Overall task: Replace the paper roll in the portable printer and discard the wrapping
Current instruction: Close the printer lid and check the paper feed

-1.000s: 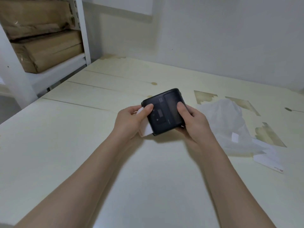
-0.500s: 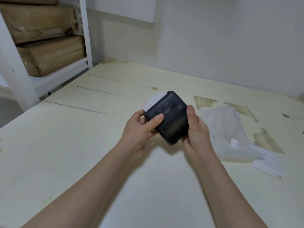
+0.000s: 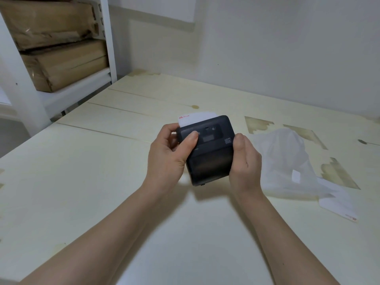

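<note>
A small black portable printer [image 3: 211, 153] is held above the pale wooden table [image 3: 102, 182], its lid closed. A strip of white label paper [image 3: 195, 118] with red print sticks out of its far edge. My left hand [image 3: 170, 159] grips the printer's left side, thumb lying across the top near the buttons. My right hand [image 3: 244, 161] holds the right side. The clear plastic wrapping [image 3: 287, 161] lies crumpled on the table just right of my right hand.
A loose white paper strip [image 3: 339, 204] with a red mark lies at the right, partly under the wrapping. A white shelf unit [image 3: 78, 93] with brown paper-wrapped packages [image 3: 61, 64] stands at the back left. A white wall borders the table's far edge.
Both hands have turned the printer so its top panel faces me and its paper exit points away. The paper strip, earlier at the left by my thumb, now sticks out at the far edge.
</note>
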